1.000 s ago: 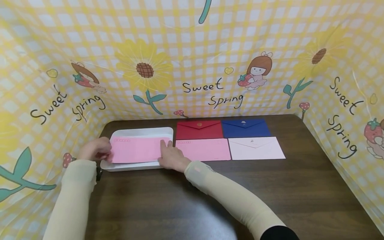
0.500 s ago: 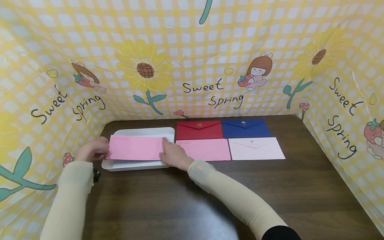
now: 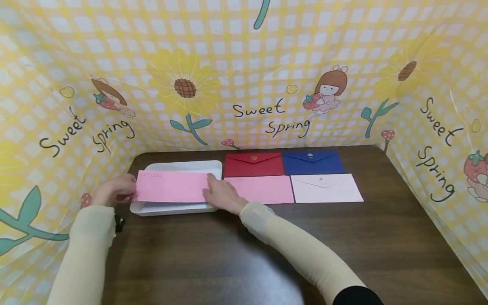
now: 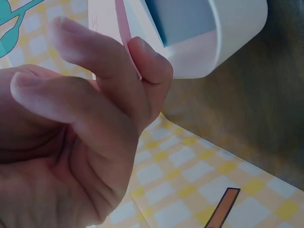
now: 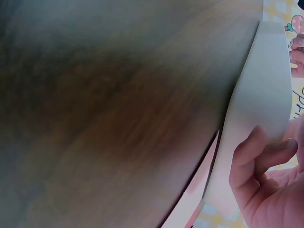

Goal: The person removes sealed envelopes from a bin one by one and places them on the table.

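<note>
A pink envelope [image 3: 171, 186] is held tilted over the white tray [image 3: 173, 209], its near edge raised above the tray's front part. My left hand [image 3: 118, 188] pinches its left edge at the tray's left end. In the left wrist view, that hand's fingers [image 4: 95, 99] are bent beside the tray's rounded corner [image 4: 242, 38]. At the envelope's right end, my right hand [image 3: 225, 195] holds the edge, index finger along its upper corner. The right wrist view has curled right fingers [image 5: 251, 166] against the tray's outer side [image 5: 261, 85].
Right of the tray lie a red envelope [image 3: 253, 164], a blue envelope [image 3: 313, 163], a second pink envelope [image 3: 263, 190] and a white envelope [image 3: 327, 189] in two rows. A checked yellow cloth [image 3: 244, 76] surrounds the brown table [image 3: 244, 254] at back and sides.
The pink envelope has risen out of the tray and shifted slightly left, its near edge now higher. My left hand moved a little left, the right hand slightly right. The other envelopes stay put.
</note>
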### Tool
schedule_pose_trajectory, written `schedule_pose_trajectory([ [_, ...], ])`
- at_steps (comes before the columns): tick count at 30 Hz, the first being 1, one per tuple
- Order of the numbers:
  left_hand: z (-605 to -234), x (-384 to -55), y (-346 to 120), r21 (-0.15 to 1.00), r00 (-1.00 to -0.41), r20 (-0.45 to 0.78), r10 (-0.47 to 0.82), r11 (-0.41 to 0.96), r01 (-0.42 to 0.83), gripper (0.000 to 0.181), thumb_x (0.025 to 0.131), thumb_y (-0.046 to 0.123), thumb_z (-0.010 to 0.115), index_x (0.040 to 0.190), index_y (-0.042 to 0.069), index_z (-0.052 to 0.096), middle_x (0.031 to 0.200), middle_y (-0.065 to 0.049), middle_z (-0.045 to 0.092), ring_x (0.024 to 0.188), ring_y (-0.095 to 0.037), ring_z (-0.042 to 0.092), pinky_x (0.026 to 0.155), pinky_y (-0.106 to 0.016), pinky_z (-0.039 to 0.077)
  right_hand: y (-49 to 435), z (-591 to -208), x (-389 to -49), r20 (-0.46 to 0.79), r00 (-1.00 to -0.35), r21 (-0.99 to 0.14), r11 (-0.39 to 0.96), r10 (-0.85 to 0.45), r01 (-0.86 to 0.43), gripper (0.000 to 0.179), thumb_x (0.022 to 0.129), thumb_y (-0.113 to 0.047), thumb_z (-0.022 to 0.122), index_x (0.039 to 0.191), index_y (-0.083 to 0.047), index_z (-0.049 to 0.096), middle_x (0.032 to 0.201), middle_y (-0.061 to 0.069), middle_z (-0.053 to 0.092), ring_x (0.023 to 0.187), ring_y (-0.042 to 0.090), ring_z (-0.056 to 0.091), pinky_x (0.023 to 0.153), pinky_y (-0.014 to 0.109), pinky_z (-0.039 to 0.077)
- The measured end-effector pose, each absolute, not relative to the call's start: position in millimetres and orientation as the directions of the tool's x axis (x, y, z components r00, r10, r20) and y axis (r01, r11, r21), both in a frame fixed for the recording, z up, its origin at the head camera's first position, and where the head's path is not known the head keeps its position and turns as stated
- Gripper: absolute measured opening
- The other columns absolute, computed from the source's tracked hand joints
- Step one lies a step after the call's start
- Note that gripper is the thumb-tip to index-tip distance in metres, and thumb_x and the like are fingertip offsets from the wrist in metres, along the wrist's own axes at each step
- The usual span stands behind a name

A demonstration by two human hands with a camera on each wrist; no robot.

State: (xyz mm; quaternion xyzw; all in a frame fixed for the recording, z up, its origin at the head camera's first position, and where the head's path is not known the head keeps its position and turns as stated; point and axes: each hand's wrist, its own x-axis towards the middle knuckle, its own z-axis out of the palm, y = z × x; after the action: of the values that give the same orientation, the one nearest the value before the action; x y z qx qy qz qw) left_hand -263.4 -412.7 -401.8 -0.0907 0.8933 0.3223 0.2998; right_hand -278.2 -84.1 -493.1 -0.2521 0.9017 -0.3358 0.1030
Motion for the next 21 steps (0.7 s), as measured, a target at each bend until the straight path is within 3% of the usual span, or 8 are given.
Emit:
schedule_pose_trajectory([
  [6,-405.3,-263.7,-412.1,0.549,-0.803,-0.594,0.051,0.755,-0.359,0.010,0.096,-0.008,0.038,0.105,-0.010,0.042,0.068,-0.005,0.059,0.053,-0.008,0.051,0.051,-0.017,0.044,-81.9,-495.0,-280.4,-0.004,-0.853,-0.691,0.618,-0.521,-0.375,0.044,0.109,-0.033,0.055,0.145,-0.009,0.046,0.075,0.003,0.058,0.055,0.016,0.058,0.055,0.030,0.049],
  [11,-405.3,-262.1,-412.2,0.558,-0.806,-0.590,0.049,0.746,-0.363,0.009,0.097,-0.008,0.037,0.105,-0.009,0.040,0.068,-0.005,0.059,0.053,-0.008,0.050,0.051,-0.017,0.043,-80.5,-495.5,-281.6,0.023,-0.863,-0.715,0.595,-0.505,-0.367,0.053,0.110,-0.033,0.052,0.156,-0.009,0.041,0.075,0.007,0.062,0.055,0.020,0.059,0.058,0.033,0.051],
  [15,-403.4,-259.4,-411.4,0.568,-0.803,-0.594,0.044,0.730,-0.380,0.009,0.099,-0.007,0.037,0.108,-0.010,0.038,0.069,-0.006,0.059,0.053,-0.008,0.051,0.051,-0.017,0.044,-81.0,-494.0,-283.1,0.053,-0.899,-0.757,0.570,-0.435,-0.320,0.058,0.110,-0.033,0.054,0.161,-0.011,0.039,0.110,0.010,0.076,0.090,0.018,0.074,0.083,0.034,0.059],
  [18,-402.9,-257.6,-410.8,0.579,-0.802,-0.596,0.044,0.716,-0.391,0.009,0.099,-0.007,0.037,0.108,-0.009,0.038,0.069,-0.006,0.058,0.054,-0.008,0.051,0.052,-0.017,0.044,-81.3,-491.3,-284.7,0.044,-0.922,-0.821,0.512,-0.384,-0.252,0.057,0.108,-0.030,0.059,0.159,-0.011,0.043,0.137,0.012,0.069,0.121,0.022,0.068,0.098,0.040,0.055],
  [21,-403.9,-257.0,-411.7,0.595,-0.807,-0.588,0.047,0.701,-0.393,0.009,0.098,-0.008,0.036,0.107,-0.008,0.037,0.069,-0.006,0.058,0.055,-0.009,0.052,0.052,-0.017,0.045,-80.5,-488.1,-286.6,0.012,-0.935,-0.873,0.452,-0.354,-0.182,0.055,0.107,-0.025,0.062,0.158,-0.010,0.046,0.137,0.014,0.068,0.124,0.024,0.067,0.096,0.038,0.056],
])
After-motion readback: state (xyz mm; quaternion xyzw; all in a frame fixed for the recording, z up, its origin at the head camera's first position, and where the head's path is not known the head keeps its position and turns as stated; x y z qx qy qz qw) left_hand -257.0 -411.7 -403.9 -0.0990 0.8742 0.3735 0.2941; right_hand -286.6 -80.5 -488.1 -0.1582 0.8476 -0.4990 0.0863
